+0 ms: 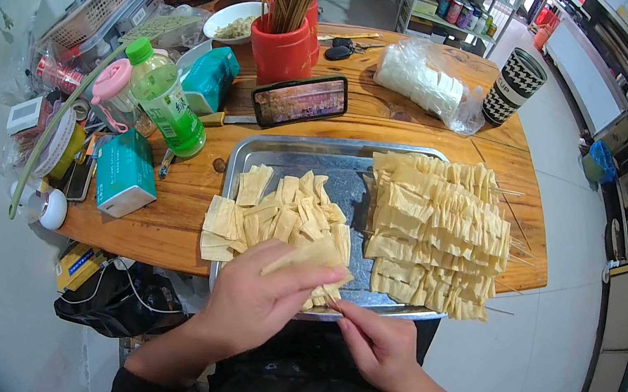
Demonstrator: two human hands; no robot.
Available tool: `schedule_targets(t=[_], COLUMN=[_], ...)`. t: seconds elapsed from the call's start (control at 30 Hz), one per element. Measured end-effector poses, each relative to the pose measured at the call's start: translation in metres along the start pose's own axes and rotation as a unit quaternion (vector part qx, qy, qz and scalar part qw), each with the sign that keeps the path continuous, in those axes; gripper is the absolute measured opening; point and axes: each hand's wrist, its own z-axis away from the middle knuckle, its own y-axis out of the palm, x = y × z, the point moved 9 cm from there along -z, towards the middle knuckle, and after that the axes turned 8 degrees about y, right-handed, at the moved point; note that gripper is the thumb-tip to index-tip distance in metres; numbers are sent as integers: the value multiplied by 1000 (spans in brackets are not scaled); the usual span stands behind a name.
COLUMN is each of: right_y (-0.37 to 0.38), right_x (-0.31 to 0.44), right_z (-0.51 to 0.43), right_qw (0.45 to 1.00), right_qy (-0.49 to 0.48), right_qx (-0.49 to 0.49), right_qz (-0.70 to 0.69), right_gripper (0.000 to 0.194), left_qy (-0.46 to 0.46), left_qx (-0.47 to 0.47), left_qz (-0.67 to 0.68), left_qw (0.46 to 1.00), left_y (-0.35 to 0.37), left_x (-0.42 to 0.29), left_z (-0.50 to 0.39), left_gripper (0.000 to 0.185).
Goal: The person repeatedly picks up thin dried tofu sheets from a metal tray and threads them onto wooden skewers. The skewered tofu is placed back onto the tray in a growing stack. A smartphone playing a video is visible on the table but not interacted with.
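Note:
My left hand (pixel 265 294) holds a folded sheet of tofu skin (pixel 309 256) between thumb and fingers, above the near left part of a metal tray (pixel 347 150). Pinched in my right hand (pixel 380 341) is a thin bamboo skewer (pixel 334 303), whose tip points up toward the sheet; whether it pierces the sheet is hidden. Loose folded tofu skin pieces (pixel 287 207) lie in a pile on the tray's left, some over its rim. Stacked on the right are several skewers of gathered tofu skin (pixel 440 231), their sticks jutting out past the right edge.
On the wooden table (pixel 503 160), a propped phone (pixel 300 100) and a red holder of skewers (pixel 282 49) stand behind the tray. A green bottle (pixel 170 101) and tissue box (pixel 125 175) are left; a bagged white roll (pixel 424 86) and patterned cup (pixel 512 89) are back right.

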Motion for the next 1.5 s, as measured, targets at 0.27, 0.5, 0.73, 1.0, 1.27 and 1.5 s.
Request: schedule_targets(t=[0.27, 0.5, 0.73, 1.0, 1.27, 1.5], right_y=[0, 2, 0, 1, -1, -3], right_x=[3, -1, -2, -3, 1, -2], right_z=[1, 3, 2, 2, 2, 0], right_qw=[999, 998, 998, 999, 998, 998], right_qy=[-39, -33, -15, 8, -17, -1], right_qx=[14, 17, 3, 5, 28, -2], right_qz=[-35, -58, -54, -35, -56, -63], right_gripper=[26, 25, 24, 23, 23, 22], left_qy=[-202, -235, -197, -24, -223, -131], left_qx=[9, 44, 38, 20, 43, 9], left_qz=[334, 443, 332, 120, 376, 268], left_qw=[921, 864, 922, 992, 898, 955], left_y=[24, 42, 27, 6, 30, 9], left_x=[30, 32, 28, 2, 28, 22], left_z=[13, 16, 10, -1, 11, 0], left_gripper=[35, 34, 30, 30, 32, 29])
